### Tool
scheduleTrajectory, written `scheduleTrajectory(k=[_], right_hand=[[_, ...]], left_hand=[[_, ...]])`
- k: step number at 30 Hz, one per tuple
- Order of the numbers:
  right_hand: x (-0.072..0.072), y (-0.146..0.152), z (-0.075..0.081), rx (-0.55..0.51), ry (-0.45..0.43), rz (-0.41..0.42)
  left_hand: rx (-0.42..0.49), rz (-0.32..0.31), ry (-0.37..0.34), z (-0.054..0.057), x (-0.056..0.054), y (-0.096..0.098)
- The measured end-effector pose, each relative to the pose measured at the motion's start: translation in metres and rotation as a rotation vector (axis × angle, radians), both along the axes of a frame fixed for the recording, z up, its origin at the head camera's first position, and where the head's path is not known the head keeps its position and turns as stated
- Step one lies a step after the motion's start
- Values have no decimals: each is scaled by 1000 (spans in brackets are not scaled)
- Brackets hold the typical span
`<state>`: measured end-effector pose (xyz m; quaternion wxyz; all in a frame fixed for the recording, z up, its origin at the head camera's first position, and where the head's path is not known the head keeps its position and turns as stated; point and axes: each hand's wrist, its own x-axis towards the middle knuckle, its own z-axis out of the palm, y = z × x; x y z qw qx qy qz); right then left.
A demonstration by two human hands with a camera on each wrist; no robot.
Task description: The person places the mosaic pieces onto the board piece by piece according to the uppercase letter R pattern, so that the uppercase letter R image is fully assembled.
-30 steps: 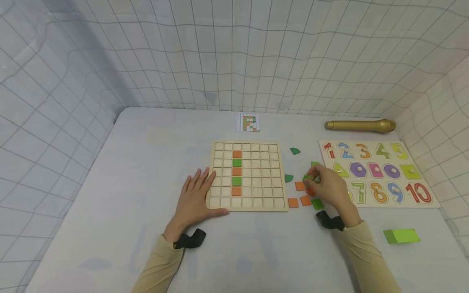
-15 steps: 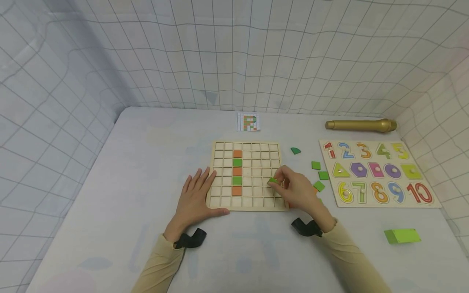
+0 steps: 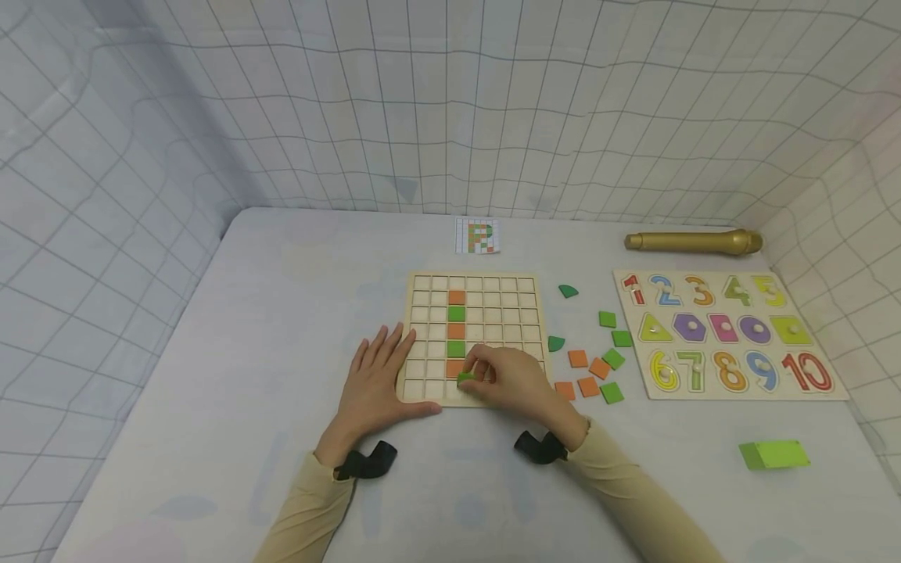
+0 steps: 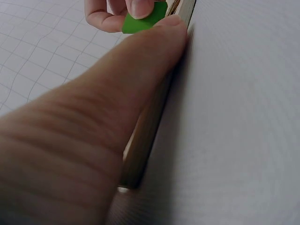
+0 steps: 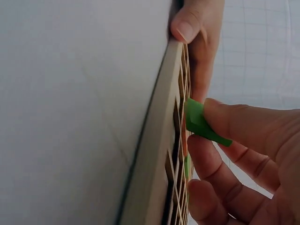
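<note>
A wooden grid board (image 3: 495, 393) lies on the table, with a column of alternating orange and green square tiles (image 3: 456, 331) in its third column. My left hand (image 3: 378, 381) rests on the board's lower left corner, fingers straight along the left side and thumb along the near edge. My right hand (image 3: 517, 381) pinches a green square tile (image 5: 199, 121) between thumb and fingers. That tile is held tilted over the bottom row, just below the lowest orange tile. In the left wrist view the pinched tile shows just beyond my left thumb (image 4: 159, 42).
Loose orange tiles (image 3: 578, 359) and green tiles (image 3: 608, 319) lie right of the board, with two dark green quarter-circle pieces (image 3: 568, 291). Farther right are a number puzzle (image 3: 732, 336), a gold microphone (image 3: 693, 242) and a green block (image 3: 774, 454). A patterned card (image 3: 478, 235) lies behind the board.
My right hand has picked up a green tile from the loose pieces and carried it left across the board to the bottom row. The left hand has stayed in place.
</note>
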<state>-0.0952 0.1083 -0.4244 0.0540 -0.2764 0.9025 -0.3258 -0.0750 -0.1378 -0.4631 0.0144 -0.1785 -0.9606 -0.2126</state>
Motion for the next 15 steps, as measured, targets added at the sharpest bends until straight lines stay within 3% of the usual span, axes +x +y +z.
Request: scheduleTrajectory(k=[15], right_hand=[[1, -19, -2, 71, 5, -22]], left_hand=[[16, -1, 5, 1, 2, 1]])
